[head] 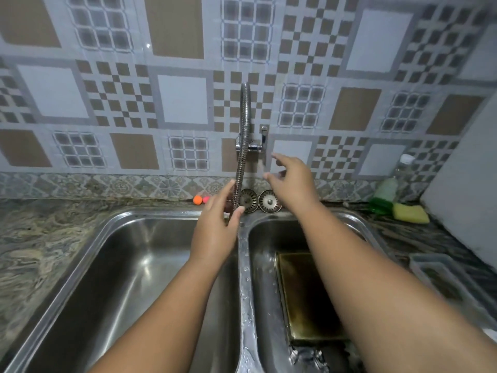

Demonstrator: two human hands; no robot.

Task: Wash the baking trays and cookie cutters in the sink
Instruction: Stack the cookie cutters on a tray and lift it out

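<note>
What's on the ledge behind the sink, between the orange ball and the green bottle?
Head view: a small pink ball, then two round metal strainers. The left hand, gripping the tap hose, and the right hand cross in front.

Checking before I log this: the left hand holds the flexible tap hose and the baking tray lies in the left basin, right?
No: the head view shows the baking tray in the right basin. The left hand does hold the flexible tap hose.
</note>
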